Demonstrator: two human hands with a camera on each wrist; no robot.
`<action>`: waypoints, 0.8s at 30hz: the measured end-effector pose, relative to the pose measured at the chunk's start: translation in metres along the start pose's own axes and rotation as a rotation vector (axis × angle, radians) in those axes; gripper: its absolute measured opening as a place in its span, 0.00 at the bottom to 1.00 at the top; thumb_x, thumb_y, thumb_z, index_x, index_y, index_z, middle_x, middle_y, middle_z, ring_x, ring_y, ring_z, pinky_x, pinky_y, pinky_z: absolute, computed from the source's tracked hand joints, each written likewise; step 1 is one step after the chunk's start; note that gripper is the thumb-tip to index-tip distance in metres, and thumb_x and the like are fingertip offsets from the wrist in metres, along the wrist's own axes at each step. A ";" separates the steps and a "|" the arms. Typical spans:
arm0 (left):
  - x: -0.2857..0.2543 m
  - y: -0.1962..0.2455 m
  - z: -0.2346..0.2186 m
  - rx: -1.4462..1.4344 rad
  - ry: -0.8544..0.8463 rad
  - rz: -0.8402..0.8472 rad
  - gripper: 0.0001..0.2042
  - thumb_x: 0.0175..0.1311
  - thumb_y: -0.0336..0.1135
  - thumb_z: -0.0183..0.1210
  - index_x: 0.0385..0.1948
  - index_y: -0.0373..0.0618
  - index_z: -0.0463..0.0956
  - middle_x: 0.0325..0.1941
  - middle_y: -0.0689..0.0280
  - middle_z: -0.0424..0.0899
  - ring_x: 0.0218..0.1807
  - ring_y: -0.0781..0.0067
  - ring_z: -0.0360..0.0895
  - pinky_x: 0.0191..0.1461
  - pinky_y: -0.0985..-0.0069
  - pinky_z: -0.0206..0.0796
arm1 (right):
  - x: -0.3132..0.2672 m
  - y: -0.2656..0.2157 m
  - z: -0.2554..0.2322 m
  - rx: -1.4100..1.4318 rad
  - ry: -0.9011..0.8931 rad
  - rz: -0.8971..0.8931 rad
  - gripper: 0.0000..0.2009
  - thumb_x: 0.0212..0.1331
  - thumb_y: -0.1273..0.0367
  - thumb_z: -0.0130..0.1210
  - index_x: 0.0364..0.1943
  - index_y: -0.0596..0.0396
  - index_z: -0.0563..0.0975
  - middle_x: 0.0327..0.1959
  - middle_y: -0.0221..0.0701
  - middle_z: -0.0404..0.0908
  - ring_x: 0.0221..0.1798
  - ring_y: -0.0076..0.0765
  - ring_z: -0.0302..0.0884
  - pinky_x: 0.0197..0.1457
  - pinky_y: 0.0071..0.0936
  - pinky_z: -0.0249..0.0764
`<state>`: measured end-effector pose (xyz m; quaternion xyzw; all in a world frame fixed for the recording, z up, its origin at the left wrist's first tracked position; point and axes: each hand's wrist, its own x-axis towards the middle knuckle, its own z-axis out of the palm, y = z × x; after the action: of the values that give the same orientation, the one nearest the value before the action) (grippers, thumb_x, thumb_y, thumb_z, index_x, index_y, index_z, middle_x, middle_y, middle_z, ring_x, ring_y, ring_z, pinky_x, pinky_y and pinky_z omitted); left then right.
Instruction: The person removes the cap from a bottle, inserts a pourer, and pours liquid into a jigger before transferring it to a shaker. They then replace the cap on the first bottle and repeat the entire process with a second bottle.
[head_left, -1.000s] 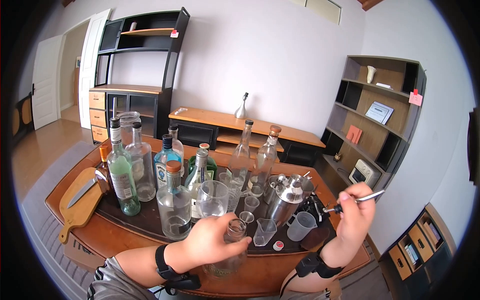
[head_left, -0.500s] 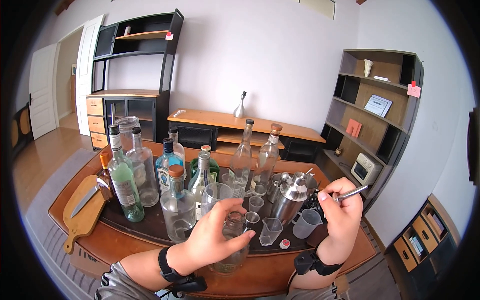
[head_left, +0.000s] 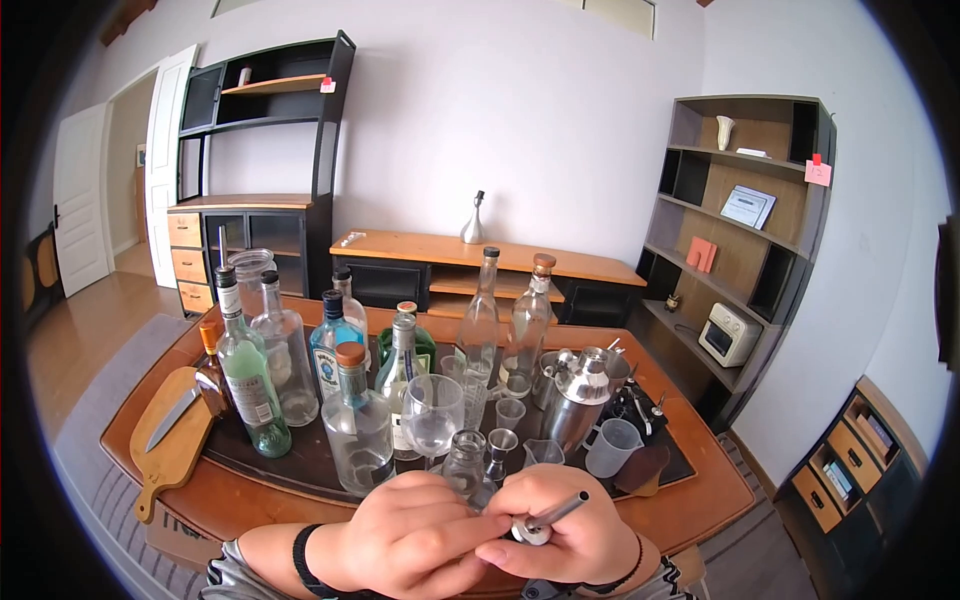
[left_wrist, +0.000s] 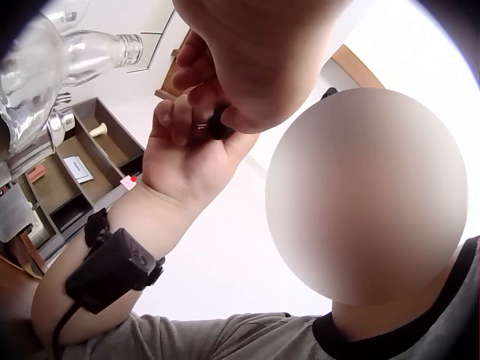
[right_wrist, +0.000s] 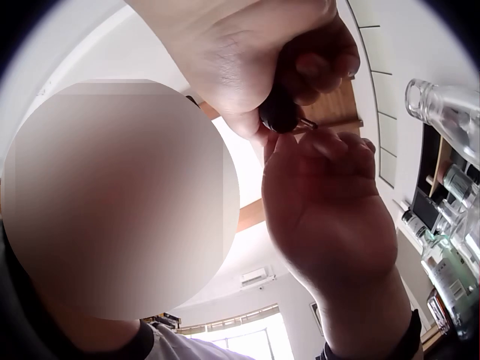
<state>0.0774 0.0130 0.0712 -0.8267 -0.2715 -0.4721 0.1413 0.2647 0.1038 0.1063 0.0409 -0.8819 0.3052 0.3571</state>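
Note:
Close to the body, both hands meet around a metal pour spout [head_left: 558, 511] with a black stopper [left_wrist: 219, 122]. My right hand [head_left: 572, 525] grips it, the tube pointing up and right. My left hand [head_left: 420, 537] has curled fingers, their tips at the spout's base; the left thumb touches the black stopper [right_wrist: 278, 112] in the right wrist view. Just behind the hands stands an uncapped clear bottle [head_left: 464, 463], its lower part hidden. A small metal jigger [head_left: 500, 452] is right beside it, and a stemmed glass [head_left: 432, 412] stands behind it to the left.
Several bottles, including a green-tinted one [head_left: 252, 385], crowd the left and middle of the dark mat. A cutting board [head_left: 172, 440] with a knife [head_left: 172, 418] lies far left. A steel shaker [head_left: 577, 405] and a plastic measuring cup [head_left: 613, 450] stand right.
My left hand has let go of the uncapped bottle and moved right and down to the spout. My right hand has brought the spout down and left, in front of the body.

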 end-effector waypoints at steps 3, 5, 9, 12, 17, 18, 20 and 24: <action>0.004 0.002 0.000 -0.010 0.086 -0.062 0.18 0.51 0.28 0.67 0.44 0.39 0.73 0.30 0.61 0.83 0.26 0.61 0.80 0.31 0.69 0.68 | 0.002 0.006 0.006 -0.077 0.055 -0.048 0.15 0.55 0.65 0.69 0.41 0.57 0.77 0.28 0.35 0.79 0.26 0.39 0.76 0.29 0.32 0.67; 0.005 0.003 -0.005 0.005 0.096 -0.075 0.17 0.51 0.27 0.67 0.43 0.39 0.73 0.29 0.61 0.83 0.26 0.61 0.80 0.31 0.69 0.68 | 0.005 0.008 0.011 -0.144 0.092 -0.071 0.16 0.55 0.64 0.69 0.42 0.57 0.77 0.29 0.35 0.80 0.26 0.39 0.76 0.30 0.33 0.67; 0.003 0.009 -0.014 -0.106 0.079 -0.221 0.16 0.52 0.23 0.64 0.43 0.37 0.73 0.33 0.56 0.82 0.31 0.61 0.81 0.34 0.69 0.70 | 0.008 0.008 0.008 -0.237 0.057 -0.109 0.22 0.55 0.64 0.69 0.52 0.56 0.78 0.25 0.30 0.75 0.26 0.38 0.72 0.30 0.32 0.66; -0.007 0.019 -0.011 -0.389 0.104 -0.444 0.19 0.53 0.21 0.64 0.48 0.34 0.70 0.41 0.51 0.81 0.38 0.58 0.82 0.40 0.69 0.73 | 0.010 0.004 0.012 -0.269 0.088 -0.167 0.27 0.54 0.67 0.69 0.61 0.54 0.76 0.28 0.29 0.73 0.27 0.36 0.70 0.30 0.31 0.66; 0.011 0.027 -0.027 -0.413 -0.069 -0.426 0.25 0.58 0.28 0.64 0.58 0.31 0.67 0.44 0.53 0.81 0.43 0.54 0.81 0.49 0.68 0.72 | 0.006 0.001 0.022 -0.439 0.160 -0.216 0.35 0.52 0.72 0.68 0.68 0.53 0.70 0.37 0.34 0.68 0.30 0.36 0.69 0.32 0.30 0.68; 0.015 0.028 -0.026 -0.368 -0.053 -0.411 0.23 0.56 0.26 0.65 0.55 0.33 0.69 0.42 0.51 0.80 0.39 0.53 0.80 0.44 0.65 0.71 | 0.005 0.005 0.024 -0.449 0.173 -0.233 0.35 0.52 0.73 0.67 0.68 0.53 0.70 0.37 0.34 0.68 0.31 0.36 0.69 0.32 0.30 0.68; 0.010 0.025 -0.020 -0.079 -0.038 -0.325 0.22 0.55 0.26 0.65 0.51 0.34 0.69 0.42 0.52 0.81 0.38 0.54 0.81 0.42 0.66 0.72 | 0.006 0.005 0.030 -0.467 0.199 -0.262 0.35 0.53 0.75 0.64 0.69 0.57 0.67 0.39 0.36 0.68 0.33 0.39 0.70 0.34 0.32 0.70; -0.002 0.016 -0.012 0.254 0.111 -0.247 0.15 0.55 0.28 0.64 0.43 0.36 0.72 0.33 0.55 0.80 0.29 0.55 0.78 0.36 0.65 0.69 | 0.004 0.010 0.040 -0.417 0.200 -0.288 0.35 0.57 0.77 0.59 0.71 0.59 0.63 0.43 0.40 0.71 0.36 0.43 0.71 0.39 0.34 0.71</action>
<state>0.0773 -0.0070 0.0760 -0.7351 -0.4202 -0.4929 0.2004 0.2345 0.0900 0.0809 0.0613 -0.8711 0.0654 0.4829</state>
